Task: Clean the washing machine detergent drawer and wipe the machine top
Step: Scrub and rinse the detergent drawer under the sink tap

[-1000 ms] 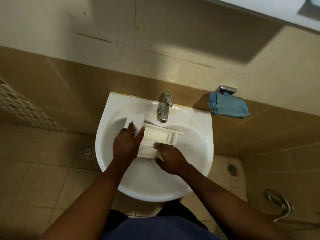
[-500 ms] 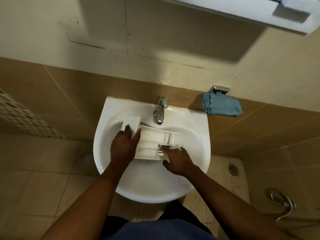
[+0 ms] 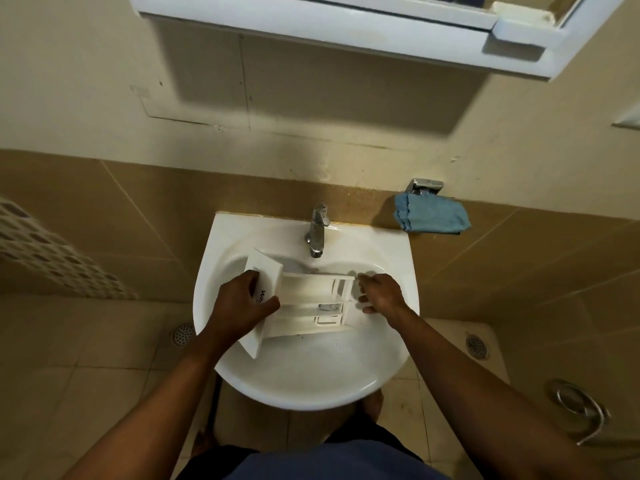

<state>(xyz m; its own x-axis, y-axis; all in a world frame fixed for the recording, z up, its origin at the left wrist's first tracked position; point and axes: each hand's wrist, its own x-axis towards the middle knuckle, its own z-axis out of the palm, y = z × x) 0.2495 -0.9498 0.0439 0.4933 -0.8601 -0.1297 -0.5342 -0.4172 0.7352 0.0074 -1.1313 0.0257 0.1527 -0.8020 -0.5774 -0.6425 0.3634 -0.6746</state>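
Two grips are down in the white sink [image 3: 304, 379], and the detergent drawer [image 3: 304, 296] lies between them. Your left grip [image 3: 242, 303] has hold of the drawer's flat front panel [image 3: 268, 273]. Its fingers curl over the panel's far edge and the thumb presses on the near face, so it is closed tight on the drawer. The panel tilts, with its low corner down near your left wrist.

Your right grip [image 3: 381, 294] is at the other end of the drawer. Its fingers [image 3: 362, 299] are spread out wide and not curled round anything. They look blurry, so you cannot tell if the tips touch the drawer's end.

The drawer's open boxes face up at you, just to the right of your left grip. The tap [image 3: 317, 233] stands past both grips, over the drawer's far side. A blue cloth [image 3: 433, 216] hangs on the wall, past your right grip and further right, well apart from it.
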